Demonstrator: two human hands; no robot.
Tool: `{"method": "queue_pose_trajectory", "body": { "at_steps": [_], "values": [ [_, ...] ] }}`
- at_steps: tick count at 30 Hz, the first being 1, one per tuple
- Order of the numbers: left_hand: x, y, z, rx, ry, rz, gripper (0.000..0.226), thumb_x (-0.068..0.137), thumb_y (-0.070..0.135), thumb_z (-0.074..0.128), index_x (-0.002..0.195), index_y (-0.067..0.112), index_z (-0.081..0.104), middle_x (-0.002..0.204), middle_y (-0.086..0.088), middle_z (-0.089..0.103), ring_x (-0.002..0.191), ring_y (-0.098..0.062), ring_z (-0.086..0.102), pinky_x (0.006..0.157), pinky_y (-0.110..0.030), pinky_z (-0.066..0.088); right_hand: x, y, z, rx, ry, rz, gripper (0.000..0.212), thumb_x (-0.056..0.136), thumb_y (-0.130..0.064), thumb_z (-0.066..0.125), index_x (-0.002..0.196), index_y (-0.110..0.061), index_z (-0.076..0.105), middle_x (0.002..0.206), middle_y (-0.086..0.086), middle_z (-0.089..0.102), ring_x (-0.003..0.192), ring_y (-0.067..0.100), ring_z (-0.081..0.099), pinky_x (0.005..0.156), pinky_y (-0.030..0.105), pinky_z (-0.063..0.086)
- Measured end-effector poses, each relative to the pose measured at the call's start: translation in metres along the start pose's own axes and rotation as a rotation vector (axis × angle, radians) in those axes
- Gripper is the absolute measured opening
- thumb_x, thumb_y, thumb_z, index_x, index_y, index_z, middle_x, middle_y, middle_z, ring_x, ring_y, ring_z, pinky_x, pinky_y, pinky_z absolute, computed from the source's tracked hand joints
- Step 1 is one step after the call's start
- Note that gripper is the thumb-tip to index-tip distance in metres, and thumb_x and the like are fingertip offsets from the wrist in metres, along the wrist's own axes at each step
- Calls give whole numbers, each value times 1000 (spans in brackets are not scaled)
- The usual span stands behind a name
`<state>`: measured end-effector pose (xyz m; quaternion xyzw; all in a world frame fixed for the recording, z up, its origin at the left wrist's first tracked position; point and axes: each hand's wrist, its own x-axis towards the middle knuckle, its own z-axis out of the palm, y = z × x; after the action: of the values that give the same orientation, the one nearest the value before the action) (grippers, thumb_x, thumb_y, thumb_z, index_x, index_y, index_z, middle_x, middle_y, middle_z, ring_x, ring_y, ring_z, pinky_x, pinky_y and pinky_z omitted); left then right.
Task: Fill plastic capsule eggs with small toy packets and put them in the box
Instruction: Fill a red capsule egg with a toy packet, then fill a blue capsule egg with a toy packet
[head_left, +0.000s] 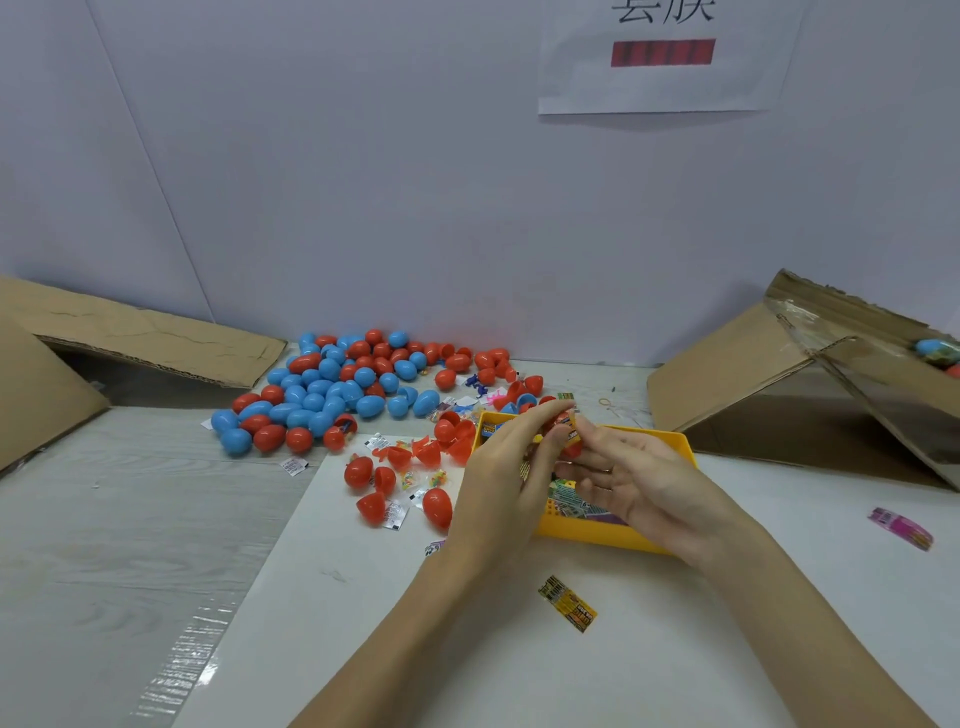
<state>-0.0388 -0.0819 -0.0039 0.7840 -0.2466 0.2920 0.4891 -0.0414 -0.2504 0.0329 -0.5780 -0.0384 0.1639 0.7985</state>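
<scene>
A pale wall backs a light wood-grain table (104, 519) with a white sheet (467, 649) laid over its near half. On the wall at one o'clock hangs a paper notice (665, 57) with dark characters cut off by the top edge and a red bar beneath; the writing cannot be read.

Head view: at the centre both hands meet over a yellow tray (597, 535) of printed toy packets. The left hand (498, 467) and the right hand (628, 478) together pinch a red capsule egg (563, 426) and a small packet at the fingertips (how far the egg is closed cannot be told); the right hand's other fingers lie loosely spread.

At eleven o'clock lies a pile of blue and red eggs (337, 384). At nine o'clock from the tray sit loose red egg halves (410, 457) and white sachets. At six o'clock a yellow packet (567, 604) lies alone, its print too small to read. At three o'clock is a pink packet (901, 527). An open cardboard box (779, 374) stands at two o'clock with an egg inside; another cardboard box (130, 338) lies at ten o'clock.
</scene>
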Motion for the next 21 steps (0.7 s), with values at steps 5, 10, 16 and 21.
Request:
{"method": "queue_pose_trajectory", "body": {
  "at_steps": [5,10,16,21],
  "values": [
    [1,-8,-5,209,-142,-13,46,106,41,47,149,23,49,134,10,64,125,-4,56,102,-23,47,0,-3,-15,-151,85,-50,33,94,-34,69,108,-6,80,101,15,76,81,16,71,64,21,58],
    [2,-28,-11,398,-194,-44,42,105,40,52,143,22,53,136,8,61,126,-8,52,104,-29,46,2,-74,-69,488,190,-239,34,103,-26,56,118,2,70,116,16,72,82,15,72,65,20,57],
    [2,-40,-8,411,-250,-71,36,101,40,59,133,24,59,129,11,62,120,-7,52,101,-24,45,11,-76,-107,523,413,-227,51,112,-38,34,128,5,58,115,15,71,87,17,69,62,21,57],
    [2,-40,-9,415,-263,-86,33,101,40,59,129,23,62,124,10,62,116,-7,52,98,-24,46,19,-11,-73,294,293,-44,28,105,-17,51,113,0,71,87,8,74,69,14,70,57,22,58]
  ]
}}
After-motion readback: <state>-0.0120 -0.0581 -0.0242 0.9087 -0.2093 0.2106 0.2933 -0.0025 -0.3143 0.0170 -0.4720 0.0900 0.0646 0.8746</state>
